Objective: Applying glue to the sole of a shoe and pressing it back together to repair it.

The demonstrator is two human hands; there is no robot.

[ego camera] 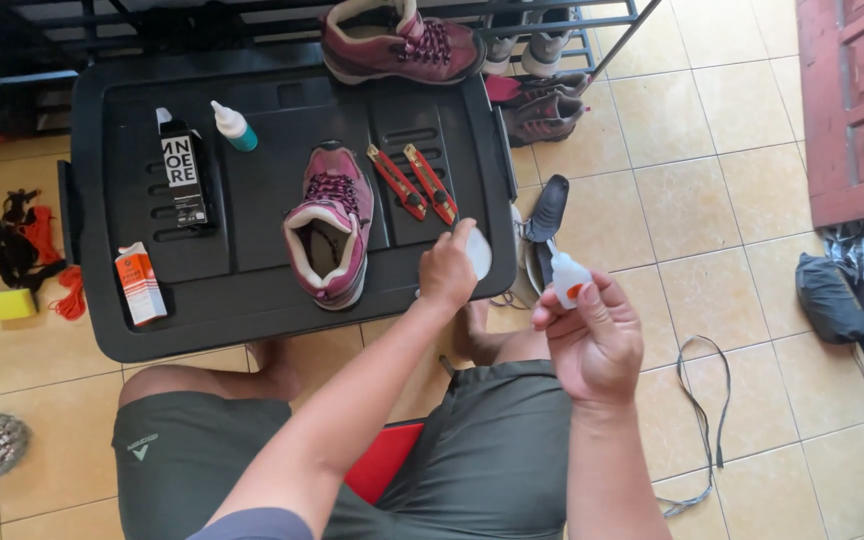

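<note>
My left hand (449, 272) holds a small white round pad (479, 254) over the near right edge of a black plastic lid (252, 290). Just to its right, my right hand (592, 340) grips a small white squeeze bottle (567, 277) with an orange mark, its tip pointing up toward the pad. On the lid stands a maroon hiking shoe (329, 225), opening toward me. Beside it lie two red box cutters (414, 182). A second maroon shoe (400, 45) rests at the lid's far edge.
On the lid are a black-and-white carton (183, 172), a teal-capped white bottle (233, 126) and an orange-and-white box (140, 283). A dark insole (548, 208) and a black lace (700, 420) lie on the tiled floor. More shoes (542, 105) sit by a metal rack. A yellow sponge (7, 304) lies left.
</note>
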